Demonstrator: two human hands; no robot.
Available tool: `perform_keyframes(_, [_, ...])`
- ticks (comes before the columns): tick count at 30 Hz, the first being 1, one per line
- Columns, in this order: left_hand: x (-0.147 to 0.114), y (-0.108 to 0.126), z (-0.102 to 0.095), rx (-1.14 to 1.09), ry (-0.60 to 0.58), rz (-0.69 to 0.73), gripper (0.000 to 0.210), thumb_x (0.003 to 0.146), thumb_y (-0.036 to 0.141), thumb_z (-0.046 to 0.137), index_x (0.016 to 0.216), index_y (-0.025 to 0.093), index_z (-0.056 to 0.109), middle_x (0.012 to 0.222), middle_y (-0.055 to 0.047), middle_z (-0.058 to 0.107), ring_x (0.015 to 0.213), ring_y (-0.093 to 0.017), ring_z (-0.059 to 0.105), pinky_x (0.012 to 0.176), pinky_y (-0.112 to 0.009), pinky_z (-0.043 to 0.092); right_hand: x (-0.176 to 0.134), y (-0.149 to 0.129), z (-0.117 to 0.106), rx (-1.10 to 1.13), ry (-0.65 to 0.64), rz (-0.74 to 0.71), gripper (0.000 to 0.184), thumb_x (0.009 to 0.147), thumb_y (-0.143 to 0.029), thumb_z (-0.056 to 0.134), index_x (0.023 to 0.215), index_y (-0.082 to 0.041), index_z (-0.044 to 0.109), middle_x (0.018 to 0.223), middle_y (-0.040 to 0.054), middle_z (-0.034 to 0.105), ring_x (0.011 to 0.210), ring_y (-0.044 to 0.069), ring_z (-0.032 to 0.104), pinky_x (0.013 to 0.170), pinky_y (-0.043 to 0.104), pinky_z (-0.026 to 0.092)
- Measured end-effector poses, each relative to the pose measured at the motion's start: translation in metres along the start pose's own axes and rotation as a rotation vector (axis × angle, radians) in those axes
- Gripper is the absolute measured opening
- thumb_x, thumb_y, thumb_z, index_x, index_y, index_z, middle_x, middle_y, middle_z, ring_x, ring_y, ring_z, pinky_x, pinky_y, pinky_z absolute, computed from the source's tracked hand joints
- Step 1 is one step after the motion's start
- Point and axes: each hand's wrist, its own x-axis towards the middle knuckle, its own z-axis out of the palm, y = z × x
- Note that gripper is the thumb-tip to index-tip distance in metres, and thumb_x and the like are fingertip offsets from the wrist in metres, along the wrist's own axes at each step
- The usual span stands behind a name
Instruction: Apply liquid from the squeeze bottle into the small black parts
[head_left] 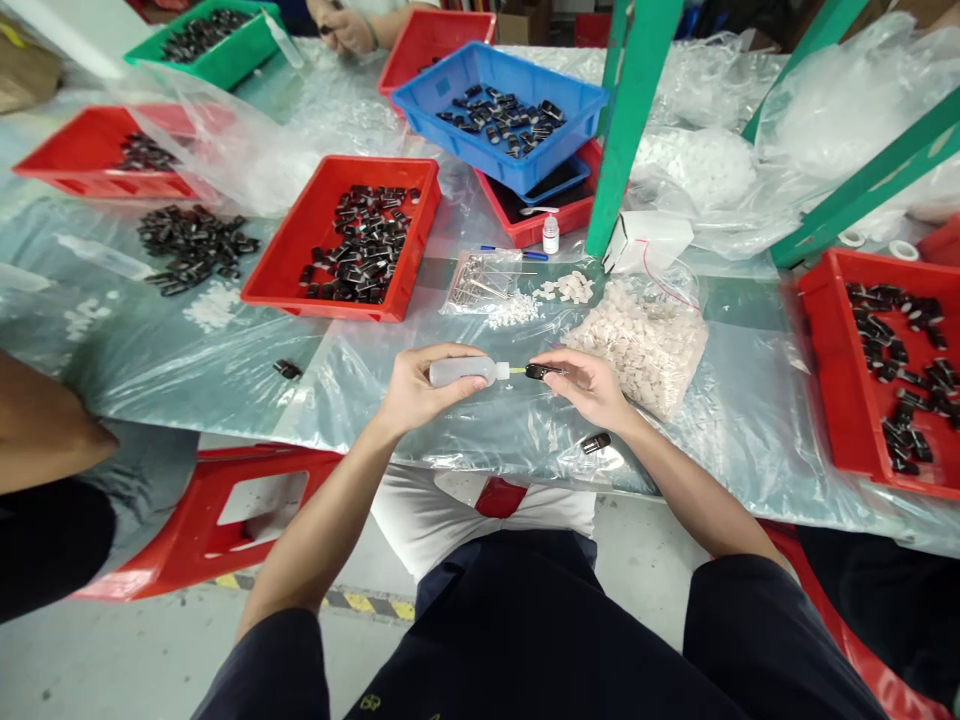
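Observation:
My left hand [420, 388] is closed around a translucent squeeze bottle [465, 371], which lies sideways with its thin yellowish tip pointing right. That tip meets, or nearly meets, a small black part [537, 371] pinched in the fingers of my right hand [589, 385]. Whether tip and part touch I cannot tell. A loose black part [596, 443] with a shiny side lies on the table below my right wrist. Just behind my right hand rests a clear bag [645, 340] full of small cream-coloured pieces. Small white pieces [516, 311] are heaped beyond the bottle.
Red bins [251, 290] [832, 400] of black parts flank me. A blue bin [420, 105] sits stacked at the back. Green posts [626, 120] rise beyond the bag. Another person's hand [349, 30] is at the far side; an arm [45, 430] is at left.

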Motion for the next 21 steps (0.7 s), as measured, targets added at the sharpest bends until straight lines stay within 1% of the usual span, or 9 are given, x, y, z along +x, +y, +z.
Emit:
perform_keyframes(3, [0.005, 0.003, -0.006, -0.004, -0.032, -0.015, 0.043, 0.073, 0.058, 0.086, 0.091, 0.019, 0.084, 0.089, -0.009, 0.083, 0.080, -0.025, 0.076, 0.072, -0.034, 0.061, -0.002, -0.003, 0.000, -0.028, 0.003, 0.037, 0.032, 0.097, -0.048, 0.071, 0.119, -0.025, 0.077, 0.107, 0.0071, 0.077, 0.077, 0.017, 0.065, 0.063, 0.031, 0.055])
perform_keyframes(6, [0.012, 0.008, -0.013, -0.021, -0.078, -0.047, 0.043, 0.071, 0.058, 0.087, 0.089, 0.019, 0.084, 0.083, -0.008, 0.081, 0.075, -0.024, 0.075, 0.066, -0.032, 0.059, -0.003, -0.003, 0.002, -0.069, 0.022, 0.036, 0.033, 0.095, -0.049, 0.074, 0.118, -0.026, 0.076, 0.114, 0.0080, 0.077, 0.084, 0.019, 0.068, 0.066, 0.033, 0.057])
perform_keyframes(9, [0.021, 0.015, -0.020, -0.060, -0.115, -0.041, 0.041, 0.067, 0.056, 0.089, 0.087, 0.020, 0.084, 0.083, -0.006, 0.081, 0.079, -0.025, 0.076, 0.072, -0.034, 0.061, -0.004, 0.000, 0.006, -0.093, 0.036, 0.036, 0.036, 0.093, -0.051, 0.075, 0.119, -0.026, 0.073, 0.117, 0.0089, 0.076, 0.094, 0.022, 0.071, 0.069, 0.033, 0.057])
perform_keyframes(11, [0.027, 0.022, -0.023, -0.085, -0.138, -0.040, 0.041, 0.064, 0.055, 0.091, 0.084, 0.020, 0.083, 0.083, -0.006, 0.080, 0.081, -0.026, 0.077, 0.076, -0.036, 0.062, -0.005, 0.002, 0.008, -0.094, 0.047, 0.043, 0.038, 0.092, -0.051, 0.076, 0.120, -0.025, 0.071, 0.115, 0.0091, 0.076, 0.097, 0.023, 0.071, 0.069, 0.032, 0.057])
perform_keyframes(13, [0.031, 0.027, -0.026, -0.102, -0.152, -0.054, 0.042, 0.061, 0.054, 0.094, 0.081, 0.019, 0.082, 0.080, -0.006, 0.079, 0.080, -0.027, 0.076, 0.076, -0.038, 0.061, -0.006, 0.003, 0.010, -0.093, 0.059, 0.042, 0.039, 0.091, -0.051, 0.077, 0.120, -0.025, 0.070, 0.112, 0.0089, 0.076, 0.097, 0.022, 0.072, 0.068, 0.032, 0.056])
perform_keyframes(16, [0.037, 0.025, -0.027, -0.070, -0.187, -0.051, 0.046, 0.062, 0.058, 0.093, 0.081, 0.018, 0.081, 0.079, -0.006, 0.077, 0.078, -0.027, 0.076, 0.074, -0.039, 0.061, -0.007, 0.003, 0.012, -0.118, 0.075, 0.026, 0.038, 0.091, -0.049, 0.078, 0.119, -0.025, 0.068, 0.109, 0.0082, 0.076, 0.093, 0.021, 0.071, 0.067, 0.031, 0.056])
perform_keyframes(18, [0.040, 0.017, -0.026, -0.029, -0.169, -0.048, 0.051, 0.061, 0.062, 0.093, 0.083, 0.018, 0.080, 0.081, -0.005, 0.076, 0.079, -0.027, 0.076, 0.077, -0.040, 0.062, -0.007, 0.003, 0.013, -0.146, 0.100, 0.018, 0.037, 0.091, -0.048, 0.077, 0.118, -0.025, 0.068, 0.105, 0.0072, 0.076, 0.085, 0.020, 0.071, 0.065, 0.032, 0.055])
perform_keyframes(21, [0.045, 0.000, -0.023, -0.071, -0.058, -0.100, 0.054, 0.056, 0.057, 0.097, 0.086, 0.016, 0.078, 0.085, -0.004, 0.075, 0.088, -0.030, 0.077, 0.083, -0.042, 0.062, -0.007, 0.001, 0.013, -0.184, 0.147, 0.003, 0.035, 0.090, -0.047, 0.078, 0.116, -0.025, 0.068, 0.093, 0.0043, 0.076, 0.073, 0.018, 0.067, 0.061, 0.031, 0.052])
